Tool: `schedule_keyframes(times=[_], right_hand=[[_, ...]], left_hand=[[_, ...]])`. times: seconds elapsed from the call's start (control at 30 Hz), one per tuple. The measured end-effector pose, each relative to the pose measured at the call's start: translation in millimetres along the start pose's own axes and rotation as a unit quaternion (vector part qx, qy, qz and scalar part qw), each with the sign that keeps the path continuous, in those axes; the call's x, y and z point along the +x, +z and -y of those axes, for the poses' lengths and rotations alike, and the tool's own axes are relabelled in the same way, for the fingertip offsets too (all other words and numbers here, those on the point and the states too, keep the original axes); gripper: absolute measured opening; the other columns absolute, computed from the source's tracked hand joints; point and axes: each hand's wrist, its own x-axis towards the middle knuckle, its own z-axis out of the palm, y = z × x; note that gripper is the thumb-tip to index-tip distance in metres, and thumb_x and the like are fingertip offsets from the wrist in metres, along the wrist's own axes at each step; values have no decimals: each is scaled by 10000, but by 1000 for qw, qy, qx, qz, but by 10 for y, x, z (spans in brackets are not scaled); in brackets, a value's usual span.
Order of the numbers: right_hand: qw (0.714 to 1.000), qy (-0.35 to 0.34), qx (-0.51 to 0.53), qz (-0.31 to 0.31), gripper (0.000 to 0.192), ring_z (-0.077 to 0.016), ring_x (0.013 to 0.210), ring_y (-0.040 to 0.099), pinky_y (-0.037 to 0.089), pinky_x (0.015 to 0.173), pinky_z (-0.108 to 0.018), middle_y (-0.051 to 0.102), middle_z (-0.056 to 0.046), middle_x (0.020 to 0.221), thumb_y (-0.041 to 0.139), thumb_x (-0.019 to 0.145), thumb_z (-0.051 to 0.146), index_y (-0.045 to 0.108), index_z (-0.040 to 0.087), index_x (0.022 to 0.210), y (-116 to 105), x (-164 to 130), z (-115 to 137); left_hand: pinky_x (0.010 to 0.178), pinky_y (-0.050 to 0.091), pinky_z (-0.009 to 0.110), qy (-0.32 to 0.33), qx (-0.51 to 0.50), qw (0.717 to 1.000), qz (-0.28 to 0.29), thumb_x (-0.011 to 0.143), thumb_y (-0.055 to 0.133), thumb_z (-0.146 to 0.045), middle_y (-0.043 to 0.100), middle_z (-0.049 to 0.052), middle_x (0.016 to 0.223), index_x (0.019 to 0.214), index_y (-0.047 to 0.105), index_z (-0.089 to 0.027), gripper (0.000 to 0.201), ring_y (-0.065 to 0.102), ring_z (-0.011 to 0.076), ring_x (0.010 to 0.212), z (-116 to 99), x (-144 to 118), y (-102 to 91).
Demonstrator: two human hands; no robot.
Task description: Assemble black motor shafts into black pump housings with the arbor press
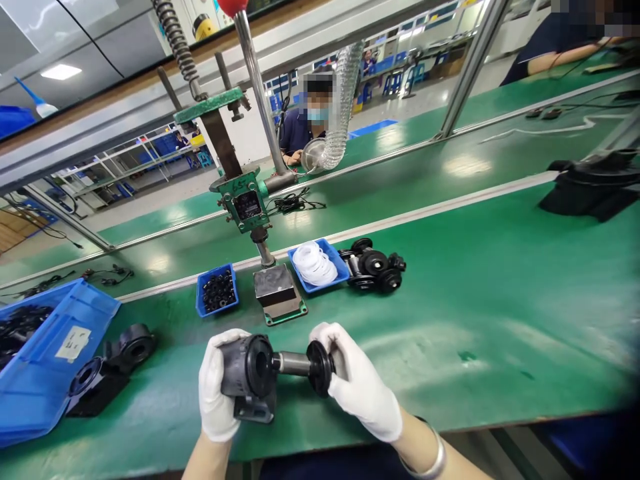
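Here, above the near edge of the surface (440, 360), the left hand (214, 393) has its grip around the black housing (235, 370), the right hand (367, 393) pinches the shaft (294, 363) by its disc end, and squaring tip to bore (261, 365) looks crucial!

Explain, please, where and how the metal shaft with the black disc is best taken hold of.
Probably best by the black disc, coming from the right, where the right hand already holds it. The disc is wider than the metal shaft and gives a broad edge for thumb and fingers. The shaft points left, towards the black housing, so this leaves its narrow tip uncovered.
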Motion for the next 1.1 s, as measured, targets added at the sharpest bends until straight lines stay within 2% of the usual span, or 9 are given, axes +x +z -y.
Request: schedule_keyframes(times=[0.17, 0.33, 0.63, 0.77, 0.83, 0.93, 0.97, 1.03, 1.1], right_hand=[[996, -6, -83, 19, 266, -156, 705, 395, 386, 633, -284, 400, 9, 816, 492, 624, 118, 346, 241, 809, 13, -5, 91], [972, -48, -227, 44, 372, -160, 707, 422, 356, 628, -288, 428, 5, 830, 483, 516, 69, 337, 238, 814, 81, -16, 159], [963, -95, -252, 29, 381, -161, 670, 439, 380, 604, -296, 420, 4, 827, 493, 527, 109, 318, 246, 837, 203, 14, 228], [933, -172, -313, 36, 386, -176, 686, 464, 415, 587, -307, 439, -22, 861, 502, 521, 119, 368, 248, 859, 161, 29, 213], [868, -278, -406, 70, 309, -188, 677, 450, 407, 569, -321, 468, -32, 843, 532, 577, 121, 437, 255, 838, 99, 68, 227], [735, -429, -507, 136, 180, -214, 725, 468, 413, 583, -343, 560, -44, 867, 553, 724, 122, 537, 280, 810, -24, 155, 290], [719, -446, -509, 161, 182, -216, 757, 484, 430, 602, -348, 586, -42, 898, 550, 754, 112, 555, 284, 813, -60, 179, 316], [760, -411, -464, 197, 231, -223, 848, 517, 475, 672, -362, 605, -43, 955, 543, 742, 76, 569, 276, 854, -104, 199, 363], [845, -323, -377, 200, 404, -242, 1002, 536, 506, 807, -403, 592, -59, 1044, 529, 662, 42, 557, 263, 999, -100, 172, 388]], left_hand=[[908, 521, 399, 95, 71, 989, 89, 922, 529, -427, 647, 86, 1071, 1016, 614, -203, 257, 637, 261, 1015, -104, 8, 41], [892, 513, 474, 164, 175, 945, 220, 894, 596, -389, 628, 128, 1118, 1083, 608, -201, 267, 622, 314, 1059, -96, -18, 67], [898, 500, 501, 204, 167, 941, 214, 913, 560, -393, 597, 123, 1162, 1100, 588, -206, 266, 611, 317, 1073, -110, -29, 76], [911, 496, 438, 121, 171, 961, 180, 912, 559, -409, 632, 92, 1127, 1038, 608, -218, 234, 620, 288, 1055, -213, -39, 147], [929, 486, 398, 41, 162, 974, 154, 918, 539, -433, 656, 77, 1105, 1010, 625, -213, 253, 627, 269, 1043, -245, -37, 204], [936, 483, 351, -133, 132, 976, 113, 912, 541, -460, 692, 55, 1066, 1006, 659, -200, 300, 647, 245, 1010, -251, -17, 279], [913, 496, 347, -190, 111, 971, 98, 901, 553, -474, 702, 53, 1045, 1009, 669, -191, 324, 658, 241, 981, -241, -10, 298], [850, 523, 349, -269, 56, 959, 66, 874, 577, -503, 714, 53, 996, 1012, 681, -176, 370, 673, 234, 908, -207, -2, 326], [820, 527, 337, -289, 15, 956, 44, 864, 591, -510, 712, 44, 965, 1016, 683, -171, 382, 670, 217, 870, -171, -5, 342]])
